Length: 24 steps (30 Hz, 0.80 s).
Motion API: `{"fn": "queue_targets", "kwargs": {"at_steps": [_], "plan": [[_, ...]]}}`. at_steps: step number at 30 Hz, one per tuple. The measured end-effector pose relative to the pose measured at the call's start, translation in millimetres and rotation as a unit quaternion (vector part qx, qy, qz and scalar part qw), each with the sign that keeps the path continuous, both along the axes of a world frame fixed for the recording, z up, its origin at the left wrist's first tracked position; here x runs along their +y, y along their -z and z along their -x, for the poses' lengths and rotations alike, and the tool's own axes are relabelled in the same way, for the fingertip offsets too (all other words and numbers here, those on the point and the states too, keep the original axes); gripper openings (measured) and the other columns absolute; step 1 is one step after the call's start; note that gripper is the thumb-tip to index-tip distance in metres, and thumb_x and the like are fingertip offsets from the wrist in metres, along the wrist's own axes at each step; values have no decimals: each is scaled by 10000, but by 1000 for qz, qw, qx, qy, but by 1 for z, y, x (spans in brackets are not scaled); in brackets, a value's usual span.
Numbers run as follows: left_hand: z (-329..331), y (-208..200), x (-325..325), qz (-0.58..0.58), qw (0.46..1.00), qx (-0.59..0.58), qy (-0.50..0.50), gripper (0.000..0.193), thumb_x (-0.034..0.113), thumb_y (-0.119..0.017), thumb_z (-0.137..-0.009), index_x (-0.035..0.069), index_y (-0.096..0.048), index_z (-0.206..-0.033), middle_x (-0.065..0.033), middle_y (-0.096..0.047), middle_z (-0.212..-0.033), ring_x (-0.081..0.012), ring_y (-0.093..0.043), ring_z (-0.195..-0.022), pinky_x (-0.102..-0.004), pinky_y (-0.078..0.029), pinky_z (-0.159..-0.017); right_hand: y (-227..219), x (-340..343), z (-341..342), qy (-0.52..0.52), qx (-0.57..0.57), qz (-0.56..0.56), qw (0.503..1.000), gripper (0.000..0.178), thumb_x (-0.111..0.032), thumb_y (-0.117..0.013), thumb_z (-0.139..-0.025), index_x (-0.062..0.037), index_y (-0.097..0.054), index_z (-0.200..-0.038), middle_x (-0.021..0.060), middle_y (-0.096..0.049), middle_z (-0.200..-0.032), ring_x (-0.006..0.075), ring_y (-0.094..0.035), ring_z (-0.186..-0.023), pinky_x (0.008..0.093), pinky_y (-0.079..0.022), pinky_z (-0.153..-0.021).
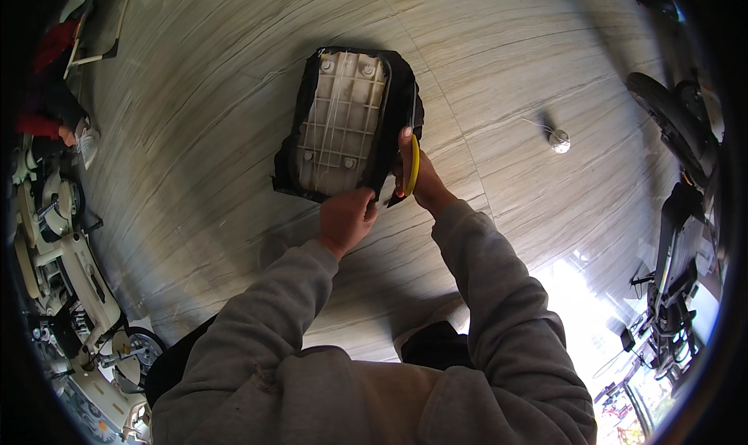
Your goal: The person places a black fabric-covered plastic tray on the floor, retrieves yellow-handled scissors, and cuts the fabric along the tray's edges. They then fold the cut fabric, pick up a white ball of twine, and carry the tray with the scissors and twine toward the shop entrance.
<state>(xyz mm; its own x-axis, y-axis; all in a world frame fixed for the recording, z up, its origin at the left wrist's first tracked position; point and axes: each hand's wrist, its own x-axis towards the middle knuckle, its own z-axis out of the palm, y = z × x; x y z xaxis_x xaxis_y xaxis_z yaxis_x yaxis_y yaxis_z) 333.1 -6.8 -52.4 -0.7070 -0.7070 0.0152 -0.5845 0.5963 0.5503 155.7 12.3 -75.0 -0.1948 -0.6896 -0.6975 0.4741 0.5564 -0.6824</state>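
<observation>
An upturned seat [340,118] lies on the floor in front of me, its ribbed, pale plastic base facing up. Black cover material [399,94] wraps around its edges, and strands of thin white string run lengthwise over the base. At the near edge, my left hand [348,218] is closed on the black cover. My right hand [421,182] is at the near right corner, gripping yellow-handled scissors [414,165]. Their thin blade points away from me along the seat's right side, against the black material. The fingers of my right hand are partly hidden behind the handle.
A ball of white string [559,140] sits on the floor to the right, with a loose end trailing. Pale scooters [78,281] line the left side. Beside them is another person's hand [67,136]. Dark two-wheelers [674,235] stand along the right.
</observation>
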Motion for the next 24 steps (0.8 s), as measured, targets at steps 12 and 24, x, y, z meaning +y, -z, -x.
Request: {"fn": "queue_targets", "kwargs": {"at_steps": [12, 24], "plan": [[-4, -2, -2, -18, 1000, -17, 8, 94, 146, -670, -749, 111, -608, -810, -66, -622, -721, -280, -620, -654, -396, -493, -559, 1, -6, 6, -7, 53, -3, 999, 672, -783, -413, -816, -130, -414, -659, -24, -333, -480, 103, -368, -368, 271, -334, -361], [-8, 1, -4, -12, 1000, -10, 20, 90, 138, -682, -741, 109, -624, -804, -67, -624, -710, -280, -621, -647, -394, -491, -552, 4, -11, 15, -27, 41, -8, 999, 706, -798, -379, -817, -109, -427, -672, 3, -392, -527, 128, -416, -408, 285, -364, -396]]}}
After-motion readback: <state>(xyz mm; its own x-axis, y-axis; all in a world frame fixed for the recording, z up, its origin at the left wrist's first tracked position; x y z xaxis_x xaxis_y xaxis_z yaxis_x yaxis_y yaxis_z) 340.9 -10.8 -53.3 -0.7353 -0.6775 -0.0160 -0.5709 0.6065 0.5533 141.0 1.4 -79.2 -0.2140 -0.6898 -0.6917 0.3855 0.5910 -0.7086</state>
